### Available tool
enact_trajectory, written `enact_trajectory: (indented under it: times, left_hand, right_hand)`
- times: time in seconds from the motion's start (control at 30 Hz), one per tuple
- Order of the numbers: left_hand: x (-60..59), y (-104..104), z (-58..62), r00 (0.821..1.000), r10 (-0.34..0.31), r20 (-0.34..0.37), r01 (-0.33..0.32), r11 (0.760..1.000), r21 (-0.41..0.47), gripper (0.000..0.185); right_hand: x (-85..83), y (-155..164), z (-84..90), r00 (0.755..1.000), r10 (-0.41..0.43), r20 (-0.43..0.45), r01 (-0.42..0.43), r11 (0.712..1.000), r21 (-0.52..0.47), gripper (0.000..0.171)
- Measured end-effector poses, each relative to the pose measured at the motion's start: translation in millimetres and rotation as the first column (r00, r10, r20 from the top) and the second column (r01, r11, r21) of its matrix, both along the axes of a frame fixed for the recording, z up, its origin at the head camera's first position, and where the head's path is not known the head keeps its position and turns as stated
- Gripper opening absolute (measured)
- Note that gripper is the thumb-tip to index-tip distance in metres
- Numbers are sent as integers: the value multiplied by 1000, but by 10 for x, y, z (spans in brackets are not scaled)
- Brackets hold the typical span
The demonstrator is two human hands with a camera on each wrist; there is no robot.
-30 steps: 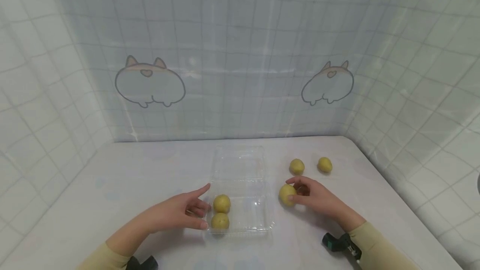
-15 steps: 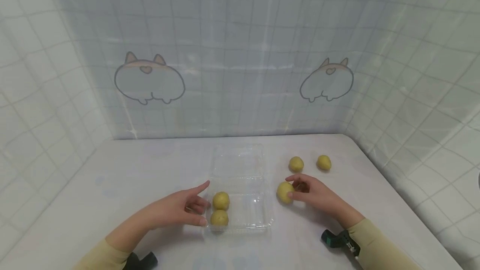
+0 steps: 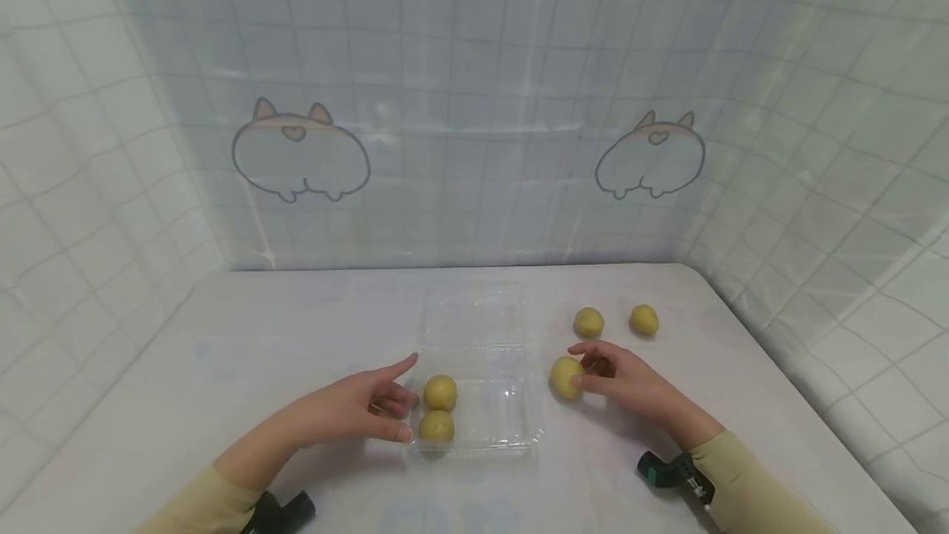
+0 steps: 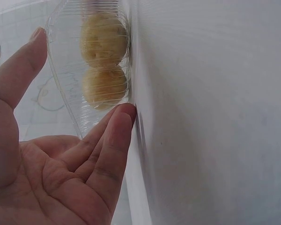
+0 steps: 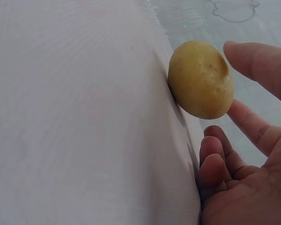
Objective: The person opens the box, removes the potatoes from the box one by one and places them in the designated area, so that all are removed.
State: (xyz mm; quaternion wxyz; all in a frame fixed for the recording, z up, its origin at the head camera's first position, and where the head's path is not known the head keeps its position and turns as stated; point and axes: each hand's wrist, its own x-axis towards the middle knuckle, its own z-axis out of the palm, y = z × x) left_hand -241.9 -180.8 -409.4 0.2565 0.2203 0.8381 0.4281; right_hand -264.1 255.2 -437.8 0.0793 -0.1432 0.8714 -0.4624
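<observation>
**Third potato under the right hand, two already boxed**

Spread wide under everything: a pale worktop [image 3: 311,336], backed by a tiled wall sheet with cartoon animal prints. Set at the middle: a clear plastic clamshell box [image 3: 478,390], lid folded back flat behind the tray. Steadied at its left edge by the left hand [image 3: 356,410], fingers [image 4: 114,140] straight and relaxed, tips against the tray's lower corner, thumb raised beside the wall, nothing clasped. Just right of the box: the right hand [image 3: 619,377], fingers [image 5: 253,122] curled loosely about a loose potato [image 3: 567,377], thumb over the top, fingertips at its side; from the wrist view, potato resting on the worktop, contact light, not yet a firm grip and not lifted.

Inside the tray, at its left end: two boxed potatoes [image 3: 439,409], touching, one behind the other. Farther back on the right, well apart from the box: two spare potatoes [image 3: 615,320], side by side, untouched.

Step in hand, by the look of it: taking up the third potato for the box, with two of five packed. Next move calls for closing fingers and thumb fully round the potato, lifting clear of the tray's low wall, and setting it down in the free space right of the boxed pair, left hand bracing the light box against sliding.
</observation>
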Motion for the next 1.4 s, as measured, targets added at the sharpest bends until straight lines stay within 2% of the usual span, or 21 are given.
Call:
enact_trajectory:
  times: [0.3, 0.47, 0.63, 0.8, 1.03, 1.23, 1.4]
  left_hand:
    - [-29, 15, 5, 1000, -1, 0, 1, 1000, 4, 102]
    - [-48, 23, -15, 1000, -6, -5, 6, 1000, 8, 102]
    - [-52, 33, -28, 1000, -11, 6, 10, 1000, 13, 101]
    - [-52, 42, -28, 1000, -7, 10, 6, 1000, 15, 102]
    - [-51, 43, -33, 1000, 3, 18, -3, 1000, 19, 102]
    - [-52, 36, -48, 1000, -3, 8, 3, 1000, 13, 102]
    - [-53, 31, -40, 1000, 0, -5, 0, 1000, 8, 102]
  right_hand:
    - [-83, 34, -8, 999, -33, 39, 33, 999, -1, 57]
    - [-79, 64, 40, 999, -28, 17, 29, 999, -39, 57]
    - [-41, 80, 142, 999, -13, -39, 9, 995, -103, 56]
    - [-24, 59, 246, 999, 6, -51, -16, 978, -210, 52]
    - [-12, -92, 377, 998, 50, -45, -60, 966, -253, 56]
    - [-41, -313, 461, 992, 102, -69, -116, 966, -232, 55]
    - [-62, -471, 498, 991, 129, -45, -136, 961, -242, 56]
